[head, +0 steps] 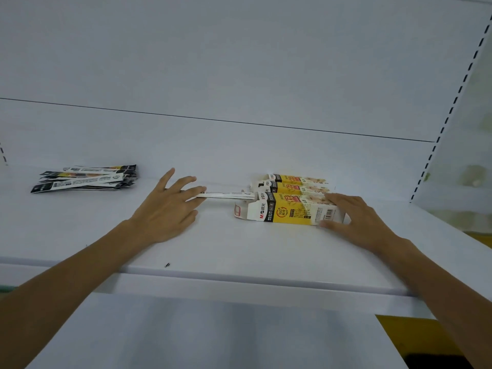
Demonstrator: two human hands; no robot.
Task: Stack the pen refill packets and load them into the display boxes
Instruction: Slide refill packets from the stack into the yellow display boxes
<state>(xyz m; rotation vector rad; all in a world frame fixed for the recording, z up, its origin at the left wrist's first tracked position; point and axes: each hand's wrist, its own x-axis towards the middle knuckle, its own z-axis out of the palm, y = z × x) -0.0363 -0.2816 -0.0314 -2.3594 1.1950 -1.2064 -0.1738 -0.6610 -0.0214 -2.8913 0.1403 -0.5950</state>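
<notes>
Three yellow-and-white display boxes lie on their sides on the white shelf point(239, 249); the nearest display box point(286, 210) has its flap open toward the left. A thin stack of refill packets point(226, 195) sticks out of its open end. My left hand point(170, 209) presses straight fingers against the stack's left end. My right hand point(356, 217) holds the nearest box's right end, fingers on top and thumb at the front. Two more boxes point(295, 183) lie just behind. A loose pile of black-and-white refill packets point(85, 178) lies at the far left.
The shelf's front edge point(239, 282) runs across below my forearms. A slotted upright point(450, 110) and a side panel close the shelf on the right. The white back wall rises behind the boxes. A small dark speck point(167, 265) lies near the front edge.
</notes>
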